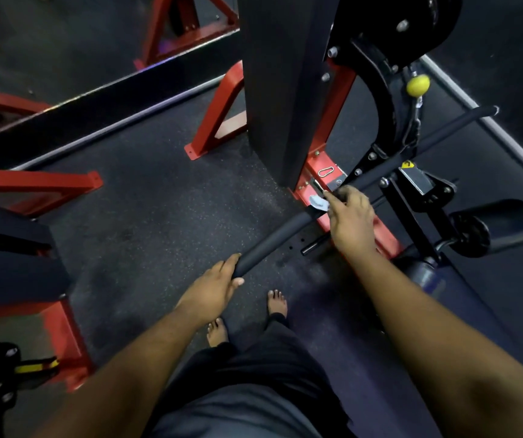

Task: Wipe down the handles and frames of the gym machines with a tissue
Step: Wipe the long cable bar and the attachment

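Left hand fingers curled round the padded bar end; right hand fingers pinched a tissue against it

**Person, head-camera view: body and clothing**

- 2 arms, bare from the lower frame edge to the wrists; no sleeves, watch or bands visible.
- Left hand and right hand: ungloved, no rings visible.
- Legs: dark, loose trousers, greyish at the lap, reaching the ankles.
- 2 feet: bare, no shoes or socks, toes showing.
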